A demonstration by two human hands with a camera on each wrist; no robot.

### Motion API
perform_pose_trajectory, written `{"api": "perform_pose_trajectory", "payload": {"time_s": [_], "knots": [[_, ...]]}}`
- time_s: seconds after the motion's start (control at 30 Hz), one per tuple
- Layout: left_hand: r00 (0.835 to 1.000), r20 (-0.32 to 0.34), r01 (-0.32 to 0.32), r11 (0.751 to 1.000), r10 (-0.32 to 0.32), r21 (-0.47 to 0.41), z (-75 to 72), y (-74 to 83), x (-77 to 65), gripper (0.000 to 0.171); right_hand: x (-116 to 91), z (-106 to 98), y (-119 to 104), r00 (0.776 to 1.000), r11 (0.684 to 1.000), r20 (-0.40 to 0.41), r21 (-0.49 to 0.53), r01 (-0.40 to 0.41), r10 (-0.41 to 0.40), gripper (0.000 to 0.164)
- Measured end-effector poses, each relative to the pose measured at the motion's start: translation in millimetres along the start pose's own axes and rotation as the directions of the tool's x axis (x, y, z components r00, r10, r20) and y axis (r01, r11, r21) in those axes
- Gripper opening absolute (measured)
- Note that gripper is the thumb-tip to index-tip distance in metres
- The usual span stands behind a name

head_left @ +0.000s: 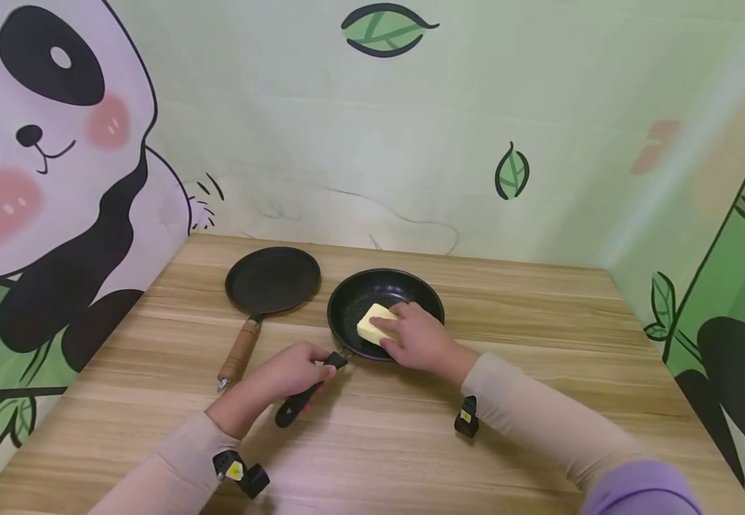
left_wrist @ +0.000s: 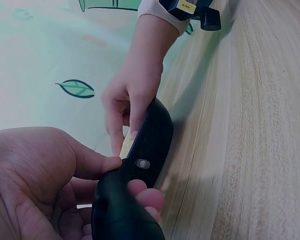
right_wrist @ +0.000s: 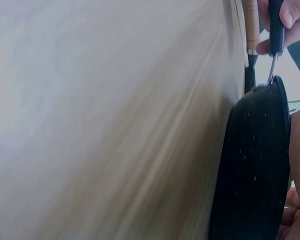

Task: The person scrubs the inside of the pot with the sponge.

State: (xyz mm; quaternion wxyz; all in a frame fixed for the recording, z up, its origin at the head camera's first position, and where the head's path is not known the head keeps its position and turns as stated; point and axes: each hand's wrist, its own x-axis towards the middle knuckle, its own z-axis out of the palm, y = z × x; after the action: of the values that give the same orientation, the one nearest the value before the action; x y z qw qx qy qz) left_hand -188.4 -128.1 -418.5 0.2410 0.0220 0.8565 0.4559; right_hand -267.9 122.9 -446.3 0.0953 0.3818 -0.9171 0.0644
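Note:
A black speckled frying pan (head_left: 353, 297) sits on the wooden table. My left hand (head_left: 290, 373) grips the upper part of its black handle (head_left: 296, 406), thumb on top and fingertips curled beneath, as the left wrist view shows. Inside the pan, my right hand (head_left: 422, 337) holds a pale yellow sponge (head_left: 372, 325) against the bottom, fingers and thumb around it. In the right wrist view the outer wall of the frying pan (right_wrist: 250, 165) hides most of the right hand and nearly all of the sponge.
To the left of the frying pan lies a flat black griddle pan (head_left: 273, 279) with a wooden handle (head_left: 240, 350). Behind the table (head_left: 527, 307) stands a pale green wall (head_left: 282, 129) printed with a panda, leaves and bamboo.

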Motion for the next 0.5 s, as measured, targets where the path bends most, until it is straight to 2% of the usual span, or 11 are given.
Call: {"api": "perform_pose_trajectory", "payload": {"time_s": [0.3, 0.5], "knots": [[1.0, 0.011, -0.002, 1.0, 0.002, 0.008, -1.7, -1.7, 3.9, 0.023, 11.2, 2.6, -19.3, 0.998, 0.998, -0.034, 0.001, 0.055, -0.055, 0.041], [0.999, 0.033, 0.003, 1.0, -0.004, 0.021, -6.6, -2.3, 5.0, 0.021, 22.1, 3.8, -31.2, 0.999, 1.0, -0.03, -0.021, 0.016, -0.017, 0.04]]}}
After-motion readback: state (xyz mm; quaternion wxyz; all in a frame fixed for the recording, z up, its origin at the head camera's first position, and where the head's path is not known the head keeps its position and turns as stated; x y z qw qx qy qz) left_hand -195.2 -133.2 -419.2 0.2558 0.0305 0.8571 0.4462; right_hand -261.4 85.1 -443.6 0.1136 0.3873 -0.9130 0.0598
